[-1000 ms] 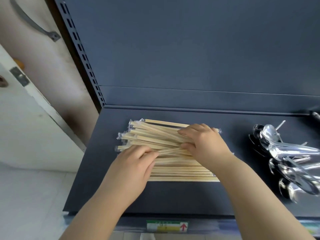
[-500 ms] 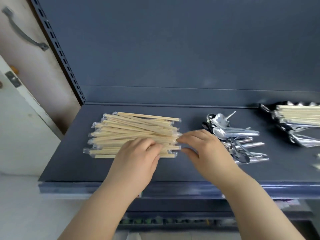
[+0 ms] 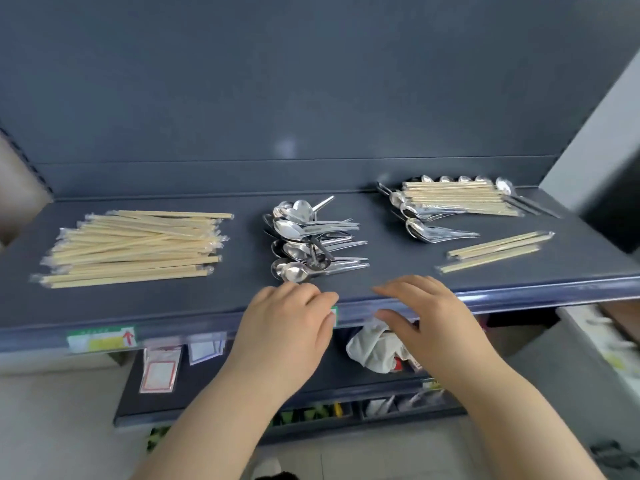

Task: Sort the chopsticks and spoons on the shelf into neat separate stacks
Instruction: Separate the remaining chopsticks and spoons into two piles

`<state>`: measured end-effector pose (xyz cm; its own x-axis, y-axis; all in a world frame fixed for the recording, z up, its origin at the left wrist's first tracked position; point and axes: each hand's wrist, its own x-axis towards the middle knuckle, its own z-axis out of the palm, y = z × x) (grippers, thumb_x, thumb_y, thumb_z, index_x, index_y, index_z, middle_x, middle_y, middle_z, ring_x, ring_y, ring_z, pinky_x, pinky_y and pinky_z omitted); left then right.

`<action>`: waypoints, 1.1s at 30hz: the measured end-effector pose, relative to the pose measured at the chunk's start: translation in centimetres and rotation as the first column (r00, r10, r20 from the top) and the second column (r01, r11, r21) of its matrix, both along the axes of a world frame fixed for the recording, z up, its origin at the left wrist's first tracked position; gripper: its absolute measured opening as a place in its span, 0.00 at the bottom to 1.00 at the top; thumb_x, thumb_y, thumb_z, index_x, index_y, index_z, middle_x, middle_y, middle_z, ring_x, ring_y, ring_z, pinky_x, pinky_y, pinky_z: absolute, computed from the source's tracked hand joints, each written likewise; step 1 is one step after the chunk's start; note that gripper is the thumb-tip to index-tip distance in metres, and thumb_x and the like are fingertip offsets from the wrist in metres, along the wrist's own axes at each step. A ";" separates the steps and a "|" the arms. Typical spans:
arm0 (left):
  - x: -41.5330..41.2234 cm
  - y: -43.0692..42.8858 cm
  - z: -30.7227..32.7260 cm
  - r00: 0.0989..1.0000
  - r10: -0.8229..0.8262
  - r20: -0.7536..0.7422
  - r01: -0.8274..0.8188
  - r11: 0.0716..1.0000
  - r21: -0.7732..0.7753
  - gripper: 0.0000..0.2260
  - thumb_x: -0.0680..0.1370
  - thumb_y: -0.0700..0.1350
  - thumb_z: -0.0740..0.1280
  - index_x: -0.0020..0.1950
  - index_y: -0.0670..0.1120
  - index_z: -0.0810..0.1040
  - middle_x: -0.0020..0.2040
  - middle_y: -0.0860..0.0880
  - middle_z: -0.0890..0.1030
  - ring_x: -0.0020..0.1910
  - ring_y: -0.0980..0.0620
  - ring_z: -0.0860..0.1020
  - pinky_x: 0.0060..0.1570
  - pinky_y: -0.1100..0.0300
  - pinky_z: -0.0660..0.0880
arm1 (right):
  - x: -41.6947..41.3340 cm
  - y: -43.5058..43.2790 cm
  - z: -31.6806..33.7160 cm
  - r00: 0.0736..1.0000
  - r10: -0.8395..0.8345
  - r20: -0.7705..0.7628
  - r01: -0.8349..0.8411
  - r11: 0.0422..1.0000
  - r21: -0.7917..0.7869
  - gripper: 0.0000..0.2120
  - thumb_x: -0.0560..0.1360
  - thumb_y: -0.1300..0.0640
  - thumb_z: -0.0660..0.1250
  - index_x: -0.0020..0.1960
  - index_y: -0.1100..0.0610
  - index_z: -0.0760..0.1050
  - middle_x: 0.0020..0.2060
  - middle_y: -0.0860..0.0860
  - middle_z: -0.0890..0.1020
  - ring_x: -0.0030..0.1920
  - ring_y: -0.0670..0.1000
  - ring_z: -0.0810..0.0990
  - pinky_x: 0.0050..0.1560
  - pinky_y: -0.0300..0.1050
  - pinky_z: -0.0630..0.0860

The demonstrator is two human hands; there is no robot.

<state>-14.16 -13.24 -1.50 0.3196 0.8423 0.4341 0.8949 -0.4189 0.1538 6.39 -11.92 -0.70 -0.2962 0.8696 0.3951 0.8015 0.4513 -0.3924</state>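
A stack of wrapped wooden chopsticks lies on the left of the dark shelf. A pile of metal spoons sits mid-shelf. At the back right, more chopsticks rest on top of several spoons, and a few loose chopstick packs lie in front of them. My left hand hovers at the shelf's front edge just below the spoon pile, fingers loosely bent, holding nothing. My right hand is beside it, fingers spread and relaxed, also holding nothing.
A price label with a red arrow sits on the shelf's front rail. Below, a lower shelf carries small label packets and a crumpled white bag. A grey wall closes the right side.
Both hands have let go of the left chopstick stack and moved right to the shelf's front edge below the spoons. The view has swung right and pulled back, showing the mixed pile.
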 end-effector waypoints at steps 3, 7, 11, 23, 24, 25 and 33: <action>2.4 1.5 0.3 1.000 -0.008 -0.009 0.008 1.000 -0.005 0.16 0.74 0.50 0.56 0.51 0.50 0.82 0.41 0.54 0.81 0.39 0.50 0.79 0.39 0.57 0.75 | 2.6 0.4 -0.1 0.999 -0.045 -0.010 0.045 0.999 -0.014 0.11 0.70 0.54 0.72 0.53 0.52 0.80 0.48 0.46 0.81 0.50 0.47 0.76 0.48 0.40 0.71; 5.3 4.8 0.4 1.000 -0.019 -0.012 0.019 0.999 -0.026 0.17 0.74 0.51 0.56 0.51 0.50 0.82 0.41 0.55 0.81 0.40 0.51 0.80 0.40 0.57 0.76 | 5.5 2.3 -0.2 0.994 -0.105 -0.024 0.102 0.989 -0.108 0.13 0.71 0.55 0.72 0.55 0.52 0.80 0.50 0.45 0.80 0.52 0.48 0.78 0.50 0.38 0.70; 7.9 9.7 0.1 1.000 -0.013 -0.015 0.012 0.999 -0.031 0.16 0.73 0.51 0.56 0.49 0.50 0.82 0.40 0.54 0.81 0.38 0.49 0.80 0.38 0.56 0.76 | 8.7 6.2 0.3 0.991 -0.134 -0.004 0.133 0.986 -0.102 0.12 0.71 0.56 0.72 0.54 0.53 0.80 0.50 0.46 0.81 0.51 0.49 0.79 0.51 0.38 0.70; 14.8 21.3 -0.6 0.993 -0.117 -0.007 0.116 0.991 -0.073 0.09 0.70 0.45 0.73 0.49 0.49 0.82 0.39 0.53 0.81 0.38 0.48 0.80 0.34 0.56 0.76 | 16.7 15.6 -0.4 0.956 -0.293 -0.030 0.282 0.941 -0.187 0.12 0.73 0.55 0.69 0.56 0.49 0.79 0.47 0.38 0.76 0.51 0.45 0.77 0.48 0.42 0.74; 14.9 21.7 -0.9 0.995 -0.103 0.004 0.103 0.991 -0.087 0.09 0.69 0.45 0.74 0.49 0.49 0.82 0.39 0.53 0.81 0.37 0.48 0.80 0.33 0.56 0.76 | 17.2 16.2 -0.6 0.957 -0.291 -0.013 0.283 0.940 -0.193 0.11 0.73 0.55 0.68 0.56 0.49 0.79 0.48 0.38 0.76 0.51 0.46 0.77 0.50 0.42 0.74; 15.1 22.0 -1.1 0.996 -0.084 0.008 0.085 0.991 -0.099 0.09 0.69 0.45 0.74 0.49 0.49 0.82 0.38 0.53 0.80 0.37 0.48 0.80 0.31 0.56 0.76 | 17.7 16.9 -0.7 0.958 -0.287 0.001 0.282 0.939 -0.199 0.11 0.74 0.55 0.68 0.56 0.49 0.79 0.48 0.39 0.76 0.51 0.46 0.76 0.51 0.42 0.74; 17.0 22.6 -1.7 0.981 0.195 0.007 -0.185 0.937 -0.296 0.11 0.80 0.54 0.57 0.60 0.54 0.71 0.51 0.56 0.75 0.53 0.53 0.74 0.47 0.58 0.72 | 18.7 23.3 -4.2 0.987 -0.077 0.139 0.124 0.920 -0.372 0.10 0.76 0.54 0.65 0.56 0.51 0.79 0.50 0.44 0.79 0.56 0.48 0.73 0.54 0.40 0.69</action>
